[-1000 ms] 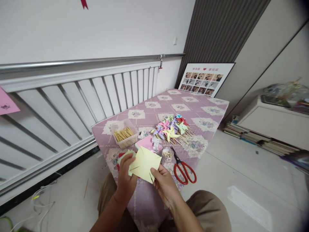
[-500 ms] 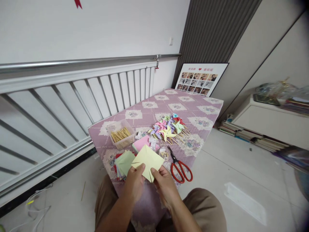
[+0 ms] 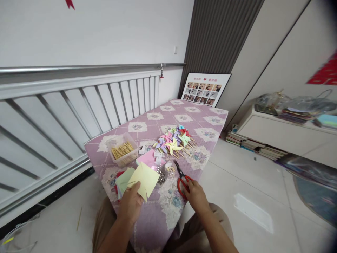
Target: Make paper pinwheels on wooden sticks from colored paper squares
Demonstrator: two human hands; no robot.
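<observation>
My left hand (image 3: 131,203) pinches a square of pale yellow paper (image 3: 144,176) by its near left edge. Slits run inward from the paper's corners. My right hand (image 3: 196,195) is closed on the red handle of the scissors (image 3: 181,173), which lie on the table with their dark blades pointing away from me. Its fingertips are partly hidden by the back of the hand. Under and left of the yellow sheet is a stack of coloured paper squares (image 3: 123,181), green on top. Pink paper (image 3: 147,159) lies just beyond it.
A plastic box of wooden sticks (image 3: 123,151) stands at the left. Finished paper pinwheels (image 3: 173,140) lie in a heap farther back. Small metal pieces (image 3: 161,176) and a round tub of small pieces (image 3: 170,168) sit mid-table. A white radiator (image 3: 79,109) borders the flowered tablecloth (image 3: 147,225).
My right hand has let go of the yellow paper and moved right onto the scissors' handle. My left hand keeps the paper, now farther left. The camera view has turned right.
</observation>
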